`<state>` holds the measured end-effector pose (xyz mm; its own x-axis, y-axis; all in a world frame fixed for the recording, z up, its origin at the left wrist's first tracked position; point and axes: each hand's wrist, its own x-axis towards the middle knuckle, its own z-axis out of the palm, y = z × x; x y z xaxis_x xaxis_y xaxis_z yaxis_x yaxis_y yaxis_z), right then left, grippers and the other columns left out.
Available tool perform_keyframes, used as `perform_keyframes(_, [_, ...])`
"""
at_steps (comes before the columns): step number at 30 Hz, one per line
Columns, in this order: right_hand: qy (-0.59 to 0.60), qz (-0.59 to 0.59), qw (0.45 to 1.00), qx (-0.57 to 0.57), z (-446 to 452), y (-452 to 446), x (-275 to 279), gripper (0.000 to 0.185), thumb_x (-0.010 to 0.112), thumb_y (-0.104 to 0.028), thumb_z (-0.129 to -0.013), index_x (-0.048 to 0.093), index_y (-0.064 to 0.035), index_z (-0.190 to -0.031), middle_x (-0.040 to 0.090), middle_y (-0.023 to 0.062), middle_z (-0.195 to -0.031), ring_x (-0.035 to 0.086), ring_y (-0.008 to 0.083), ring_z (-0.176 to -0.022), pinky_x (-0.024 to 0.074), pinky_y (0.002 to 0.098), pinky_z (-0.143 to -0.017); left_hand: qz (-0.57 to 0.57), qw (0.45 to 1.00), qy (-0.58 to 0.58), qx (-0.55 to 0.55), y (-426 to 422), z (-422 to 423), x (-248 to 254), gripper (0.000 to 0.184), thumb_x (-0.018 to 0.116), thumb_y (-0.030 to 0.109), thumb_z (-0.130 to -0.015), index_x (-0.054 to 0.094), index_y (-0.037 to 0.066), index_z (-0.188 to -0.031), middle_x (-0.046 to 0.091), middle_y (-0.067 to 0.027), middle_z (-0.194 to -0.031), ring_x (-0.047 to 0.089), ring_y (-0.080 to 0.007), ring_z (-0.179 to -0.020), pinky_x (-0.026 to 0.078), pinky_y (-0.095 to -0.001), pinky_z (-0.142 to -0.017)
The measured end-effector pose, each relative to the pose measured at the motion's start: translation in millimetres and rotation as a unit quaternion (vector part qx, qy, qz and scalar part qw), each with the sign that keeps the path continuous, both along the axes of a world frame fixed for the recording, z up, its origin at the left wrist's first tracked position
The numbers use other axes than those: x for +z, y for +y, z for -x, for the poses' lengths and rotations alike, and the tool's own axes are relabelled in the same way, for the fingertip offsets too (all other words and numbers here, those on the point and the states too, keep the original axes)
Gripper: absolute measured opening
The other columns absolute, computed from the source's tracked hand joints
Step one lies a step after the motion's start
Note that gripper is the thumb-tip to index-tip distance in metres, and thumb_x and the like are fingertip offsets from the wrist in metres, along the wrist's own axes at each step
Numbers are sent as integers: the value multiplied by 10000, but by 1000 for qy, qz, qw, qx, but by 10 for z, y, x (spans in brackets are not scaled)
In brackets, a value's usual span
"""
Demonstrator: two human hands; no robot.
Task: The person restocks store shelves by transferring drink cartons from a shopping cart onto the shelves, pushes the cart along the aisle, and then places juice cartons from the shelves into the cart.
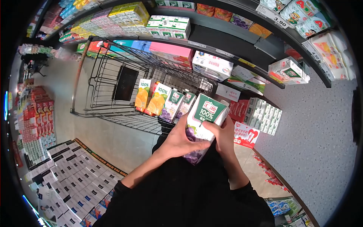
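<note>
Both my hands grip a grape juice carton (207, 113) in front of my body, its green-and-white front turned up toward me. My left hand (177, 138) wraps the lower left side, thumb across the front. On the right edge my right hand (223, 134) closes round it, its thumb pressed on the front. Just beyond, in a wire shopping cart (113, 81), stand an orange juice carton (143, 96), another orange juice carton (158, 99), a grape juice carton (172, 105) and a second grape juice carton (186, 106), partly behind the held one.
Drink shelves (223, 30) run along the far side, with white-and-green cartons (168, 27) on them. Stacked white boxes (75, 174) stand at lower left. To the right are more cartons (264, 115) and a red-and-white heart sign (245, 134). Red boxes (39, 108) line the far left.
</note>
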<state>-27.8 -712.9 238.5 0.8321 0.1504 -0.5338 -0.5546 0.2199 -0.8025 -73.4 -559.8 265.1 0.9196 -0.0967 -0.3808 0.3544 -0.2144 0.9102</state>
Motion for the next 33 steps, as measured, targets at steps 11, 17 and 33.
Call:
perform_keyframes(11, [-119, -50, 990, 64, 124, 30, 320, 708, 783, -127, -684, 347, 40, -1216, 540, 133, -1115, 567, 182, -997, 472, 321, -851, -68, 997, -11, 27, -1, 20, 22, 983, 814, 161, -551, 212, -33, -1304, 466, -124, -1184, 479, -218, -1104, 385, -343, -945])
perform_keyframes(17, [-167, -80, 978, 98, -87, -148, 250, 986, 851, -102, -512, 307, -4, -1328, 429, 152, -1298, 430, 232, -1211, 373, 365, -990, 40, 994, -100, -20, 138, 11, 113, 1015, 826, 132, -505, 245, 6, -1327, 469, -113, -1178, 460, -200, -1120, 349, -333, -975])
perform_keyframes(33, [-186, -144, 963, 131, -99, 1, 127, 949, 839, -186, -462, 396, 13, -1277, 518, 86, -1151, 500, 173, -1064, 392, 310, -916, 80, 991, -102, -27, 136, 146, -34, 1027, 819, 145, -492, 245, -6, -1330, 421, -130, -1222, 410, -231, -1165, 310, -354, -1005])
